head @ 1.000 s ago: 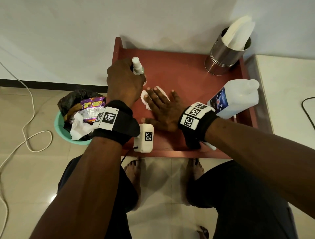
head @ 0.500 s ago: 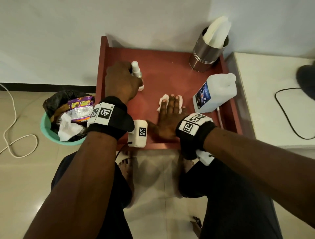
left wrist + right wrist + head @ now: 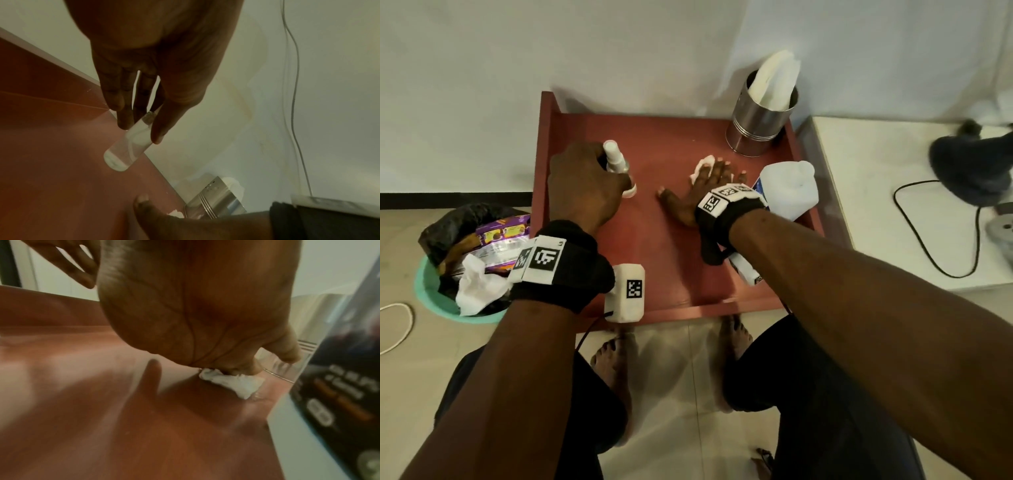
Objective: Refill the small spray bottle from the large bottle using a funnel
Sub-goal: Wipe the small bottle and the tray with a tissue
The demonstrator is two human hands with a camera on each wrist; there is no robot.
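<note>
My left hand point(image 3: 585, 185) grips the small clear spray bottle point(image 3: 614, 159) near the back left of the red table point(image 3: 674, 274). In the left wrist view the spray bottle point(image 3: 127, 146) is tilted, with fingers and thumb round its upper part. My right hand point(image 3: 709, 188) lies flat, its straight fingers pressing a crumpled white tissue point(image 3: 702, 168) onto the table. The tissue point(image 3: 232, 382) sits under the fingers, close to the large white bottle point(image 3: 287, 426). That large bottle point(image 3: 787, 188) stands at the table's right edge, just right of my right hand. No funnel shows.
A steel cup point(image 3: 760, 133) stuffed with white tissues stands at the back right corner. A green bin point(image 3: 431, 298) full of rubbish sits on the floor to the left. A white surface point(image 3: 876, 205) with a black cable adjoins the right side.
My right hand has slid the tissue across the table, from beside the spray bottle rightward to the large bottle. My left hand keeps hold of the spray bottle.
</note>
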